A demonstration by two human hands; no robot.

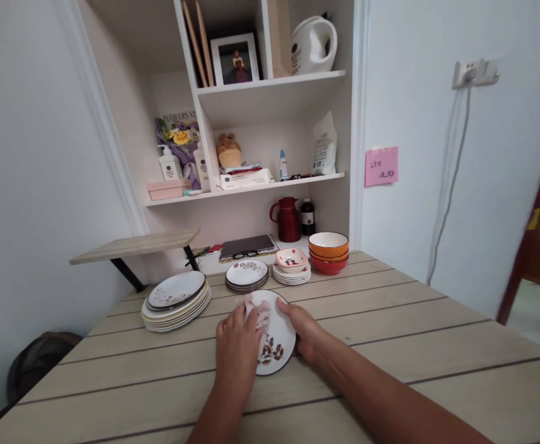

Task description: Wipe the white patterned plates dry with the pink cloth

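Observation:
A white plate with a dark rim and brown flowers is tilted up over the table in front of me. My right hand grips its right edge, thumb on the face and the other fingers behind. My left hand presses a crumpled pale pink cloth against the upper left of the plate's face. Beyond it stands a short stack of similar flowered plates. Farther left is a taller stack of larger plates, with a flowered one on top.
Small white plates carry a square patterned bowl at the back. Beside them are stacked orange and red bowls. A raised wooden shelf stands at the back left. Behind are a red jug and a dark laptop with glasses.

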